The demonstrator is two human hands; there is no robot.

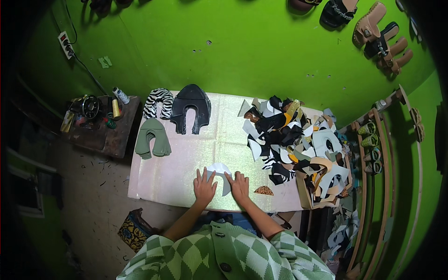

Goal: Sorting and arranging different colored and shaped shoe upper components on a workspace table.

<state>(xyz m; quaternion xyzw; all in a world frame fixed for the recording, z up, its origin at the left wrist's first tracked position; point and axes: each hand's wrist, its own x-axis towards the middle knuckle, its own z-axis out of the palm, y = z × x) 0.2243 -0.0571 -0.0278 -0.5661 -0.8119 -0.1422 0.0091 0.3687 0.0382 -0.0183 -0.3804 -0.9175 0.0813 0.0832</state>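
Note:
On the table in front of me lies a grey curved cut piece point(226, 187), with a white rounded piece point(218, 166) showing beyond its far edge. My left hand point(204, 187) rests flat on its left side, fingers spread. At the right side, my right hand point(240, 188) presses down with fingers apart, some slightly bent. Both palms hide parts of the grey piece. Just right of that hand is a small leopard-print half-round scrap point(264, 190). Farther back stand stacks of U-shaped pieces: green point(153, 135), zebra-striped point(158, 102) and black point(190, 106).
Mixed offcuts point(280, 130) heap over the table's right side, beside a box point(305, 191) of scraps. Sandals hang on the green wall point(224, 51) and sit on a wooden rack point(373, 140). A sewing machine point(91, 107) and thread spools stand left. A patterned bag point(133, 232) is on the floor.

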